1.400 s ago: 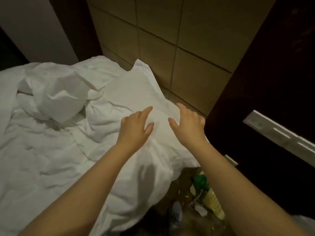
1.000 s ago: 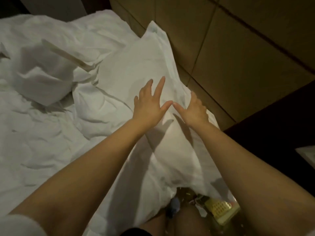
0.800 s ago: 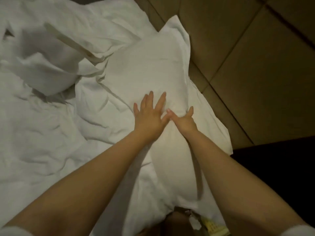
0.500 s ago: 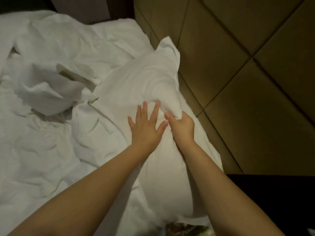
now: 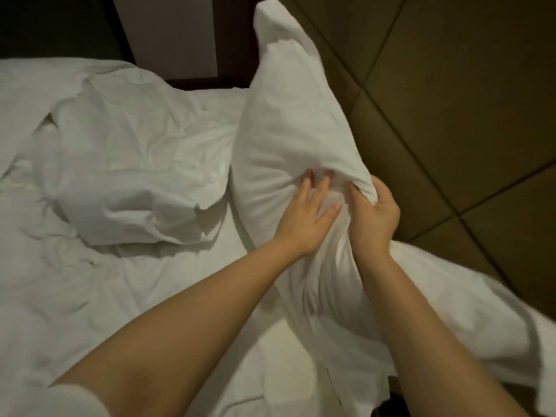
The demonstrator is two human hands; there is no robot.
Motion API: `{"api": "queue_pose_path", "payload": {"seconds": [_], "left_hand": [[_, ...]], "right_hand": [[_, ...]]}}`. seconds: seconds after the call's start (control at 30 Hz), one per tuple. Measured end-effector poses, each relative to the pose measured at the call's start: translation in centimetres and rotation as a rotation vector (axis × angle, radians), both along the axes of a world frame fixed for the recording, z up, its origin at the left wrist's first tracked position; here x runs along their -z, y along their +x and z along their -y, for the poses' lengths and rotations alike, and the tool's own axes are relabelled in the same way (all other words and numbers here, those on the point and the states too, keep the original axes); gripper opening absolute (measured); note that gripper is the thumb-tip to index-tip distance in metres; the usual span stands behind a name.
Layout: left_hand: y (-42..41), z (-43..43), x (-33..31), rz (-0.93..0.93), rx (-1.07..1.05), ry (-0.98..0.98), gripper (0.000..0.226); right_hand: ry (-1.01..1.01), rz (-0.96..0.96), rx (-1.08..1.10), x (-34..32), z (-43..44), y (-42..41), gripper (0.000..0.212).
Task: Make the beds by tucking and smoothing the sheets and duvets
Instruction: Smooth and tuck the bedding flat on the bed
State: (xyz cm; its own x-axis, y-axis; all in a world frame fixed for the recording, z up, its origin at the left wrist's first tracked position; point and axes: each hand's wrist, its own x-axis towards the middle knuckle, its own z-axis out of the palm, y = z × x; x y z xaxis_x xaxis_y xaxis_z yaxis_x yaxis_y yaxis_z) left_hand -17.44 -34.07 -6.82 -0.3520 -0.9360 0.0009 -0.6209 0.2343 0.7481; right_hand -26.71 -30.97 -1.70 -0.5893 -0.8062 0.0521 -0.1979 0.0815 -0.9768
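A white pillow (image 5: 288, 121) stands tilted against the padded headboard at the right of the bed. My right hand (image 5: 373, 218) grips a bunched fold of its cover at the near right edge. My left hand (image 5: 304, 218) lies beside it with fingers straight, the fingertips pushed under that fold. A crumpled white duvet (image 5: 126, 164) is heaped on the left half of the bed. The wrinkled white sheet (image 5: 75, 296) covers the mattress below it.
The brown padded headboard (image 5: 451, 100) fills the right side. A pale wall panel (image 5: 171, 34) between dark frames stands behind the bed's far edge. More white bedding (image 5: 481, 311) hangs off the near right corner.
The pillow has been raised from lying flat to standing tilted against the headboard. My right hand went from resting flat to gripping a fold of the cover; my left fingers slid under it.
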Motion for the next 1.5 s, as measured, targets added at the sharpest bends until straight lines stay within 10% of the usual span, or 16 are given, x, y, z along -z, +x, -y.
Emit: {"api": "queue_pose_path", "payload": {"seconds": [0.53,0.77,0.9,1.5], "left_hand": [[-4.5,6.6,-1.6,-0.056,0.093,-0.078,0.068],[-0.9,4.8,2.9,0.159,0.232,0.095,0.066],[1.0,0.5,2.5,0.132,0.158,0.029,0.063],[22.2,-23.2,8.3,0.413,-0.026,0.067,0.060]], "right_hand": [[-0.147,0.214,0.161,-1.3,5.2,-2.7,0.027],[0.389,-0.378,0.089,4.1,1.8,-3.0,0.057],[0.251,-0.694,0.129,3.1,-2.1,-1.1,0.057],[0.455,-0.401,-0.392,12.9,-22.9,14.6,0.065]]}}
